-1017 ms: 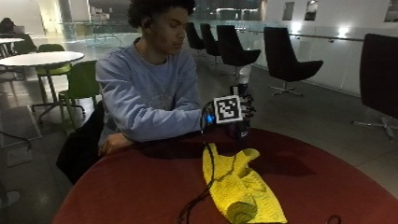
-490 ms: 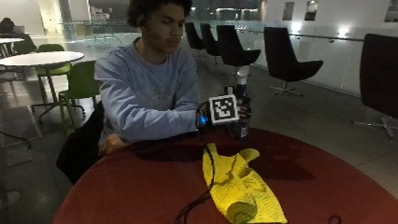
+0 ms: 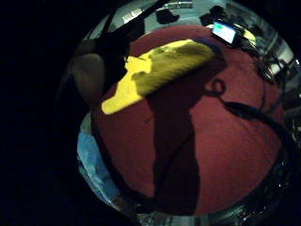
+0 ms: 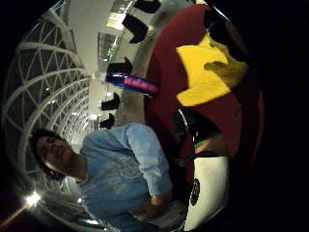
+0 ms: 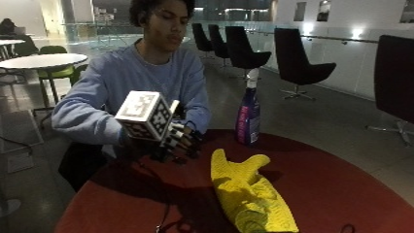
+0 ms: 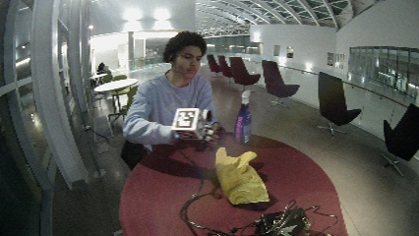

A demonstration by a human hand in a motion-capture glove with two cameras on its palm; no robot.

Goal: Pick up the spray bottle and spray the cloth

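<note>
— Pulling back, that's what has changed: my gloved right hand was up against the spray bottle a moment ago, and now it hangs left of centre in the outside view, well apart from it and nearer my chest.

— So where is the bottle?

— Upright at the far edge of the red table, right of centre in the frame, with nothing touching it. The thumb-side palm view shows it too, standing alone beyond the table's rim.

— And your fingers?

— They droop in a relaxed curl with nothing in them. Both palm views look out on bare tabletop and cloth, not on anything held. I cannot tell what my bare hand is doing.

— The cloth?

— The yellow cloth lies bunched lengthwise at lower centre, its near end just beside my hand, its other end running toward the bottom edge. It is near the bottle but not touching it.

— What does that mean for the job?

— I judge the pick-up is not done. I need to reach out again to the bottle before any spraying.
</note>
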